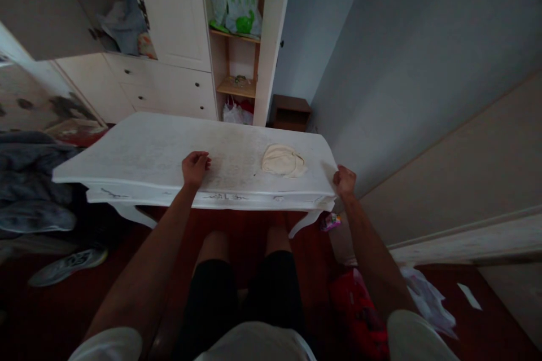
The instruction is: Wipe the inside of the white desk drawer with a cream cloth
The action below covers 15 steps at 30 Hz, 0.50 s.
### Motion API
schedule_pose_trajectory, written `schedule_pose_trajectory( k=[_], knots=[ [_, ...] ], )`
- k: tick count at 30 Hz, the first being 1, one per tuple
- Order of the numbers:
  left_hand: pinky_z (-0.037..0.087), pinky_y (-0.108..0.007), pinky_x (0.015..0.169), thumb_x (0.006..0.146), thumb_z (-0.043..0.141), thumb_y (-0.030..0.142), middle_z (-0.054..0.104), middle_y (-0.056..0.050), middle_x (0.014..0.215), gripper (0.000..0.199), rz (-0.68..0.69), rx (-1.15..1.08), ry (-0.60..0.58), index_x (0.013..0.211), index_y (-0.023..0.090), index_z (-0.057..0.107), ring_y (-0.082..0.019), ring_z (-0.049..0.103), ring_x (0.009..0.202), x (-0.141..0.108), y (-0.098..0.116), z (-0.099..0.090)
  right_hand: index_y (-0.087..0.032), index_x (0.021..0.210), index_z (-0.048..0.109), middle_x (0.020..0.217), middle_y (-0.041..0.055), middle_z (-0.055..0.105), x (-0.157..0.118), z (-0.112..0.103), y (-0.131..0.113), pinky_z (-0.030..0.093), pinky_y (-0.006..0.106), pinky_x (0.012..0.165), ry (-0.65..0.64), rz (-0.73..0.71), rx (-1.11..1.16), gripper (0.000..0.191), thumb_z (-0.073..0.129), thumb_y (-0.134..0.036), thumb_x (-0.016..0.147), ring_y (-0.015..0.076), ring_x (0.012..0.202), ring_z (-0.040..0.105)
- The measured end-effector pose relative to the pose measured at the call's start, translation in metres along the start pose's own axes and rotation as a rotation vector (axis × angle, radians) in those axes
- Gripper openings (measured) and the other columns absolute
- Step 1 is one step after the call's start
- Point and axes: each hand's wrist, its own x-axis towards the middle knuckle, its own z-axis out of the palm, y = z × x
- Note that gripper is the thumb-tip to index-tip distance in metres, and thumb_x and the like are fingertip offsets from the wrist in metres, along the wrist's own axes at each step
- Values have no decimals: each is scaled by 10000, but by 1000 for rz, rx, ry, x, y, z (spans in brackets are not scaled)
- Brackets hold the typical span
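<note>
A long white table (169,141) with curved legs and carved trim stands in front of me. Near its front edge, my left hand (196,169) is over the top with its fingers curled in; what they hold, if anything, is hidden. My right hand (344,179) is closed beside the table's right edge, and its fingertips are too small and dark to show whether they grip anything. Between the two hands, nearer the right one, a crumpled cream cloth (283,160) lies on the tabletop.
Behind the table stands a white wardrobe (173,11) with open doors and plastic bags (242,3) inside. A small brown cabinet (292,110) is by the wall. Grey fabric (36,180) and a shoe (70,266) are at left; a red bag (358,313) is on the right floor.
</note>
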Motion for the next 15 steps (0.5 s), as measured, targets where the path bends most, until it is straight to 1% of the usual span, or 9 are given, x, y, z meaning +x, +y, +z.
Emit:
schedule_pose_trajectory(
  k=[3,8,12,15],
  knots=[
    [428,-195,467,643,587,281,620,12,598,186,10,14,-1,770,163,653,-92,548,491,0,0,0,-255,506,257,380,-106,254,-1,0,0,188,211,343,-4,2,40,557,630,-591,748,54,337,230],
    [432,-200,467,645,584,280,615,17,599,176,12,28,6,768,174,653,-88,537,477,2,-3,0,-247,475,280,377,-103,261,-2,1,-1,178,214,347,-1,-12,67,555,642,-569,746,47,337,220],
    [423,-194,459,636,596,277,623,13,600,175,15,6,10,763,172,656,-83,533,471,1,-4,0,-231,458,342,383,-90,306,-3,1,2,197,217,358,22,-36,-12,544,633,-567,774,50,345,253],
    [427,-192,464,641,599,282,631,15,609,185,5,0,13,777,172,660,-80,536,477,0,-2,1,-226,451,360,385,-80,328,-2,0,5,225,217,368,8,-80,-91,560,611,-584,801,58,357,280]
  ],
)
